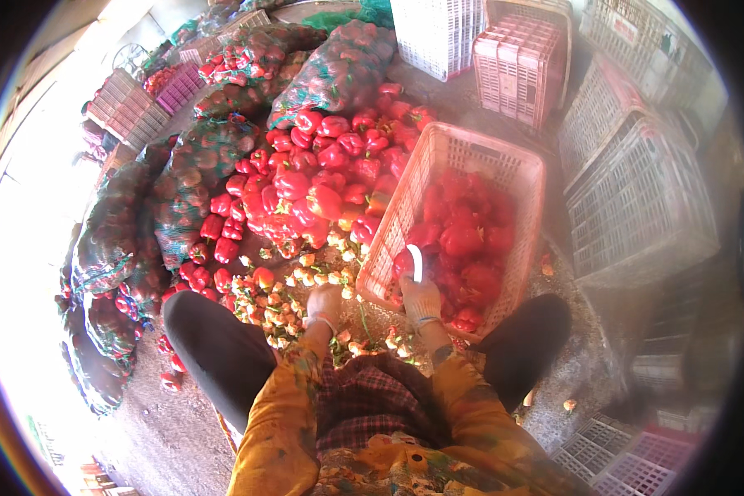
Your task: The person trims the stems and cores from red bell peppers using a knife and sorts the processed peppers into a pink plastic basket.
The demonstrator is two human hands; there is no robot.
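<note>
My left hand (324, 305), in a pale glove, is low over the heap of cut pepper cores (273, 307) between my knees; what its fingers hold, if anything, is hidden. My right hand (420, 299), also gloved, is at the near left rim of a pink plastic crate (536, 214). A curved white tool (416, 263) sticks up from its fist. Several red bell peppers (462, 239) lie inside the crate. Beyond my left hand spreads a large pile of whole red bell peppers (322, 201) on the floor.
Full green mesh sacks (189, 180) line the left and far side. Stacked plastic crates (514, 74) stand at the back, and pale crates (632, 192) on the right. More crates (601, 443) lie at the lower right. Loose peppers (170, 381) are beside my left leg.
</note>
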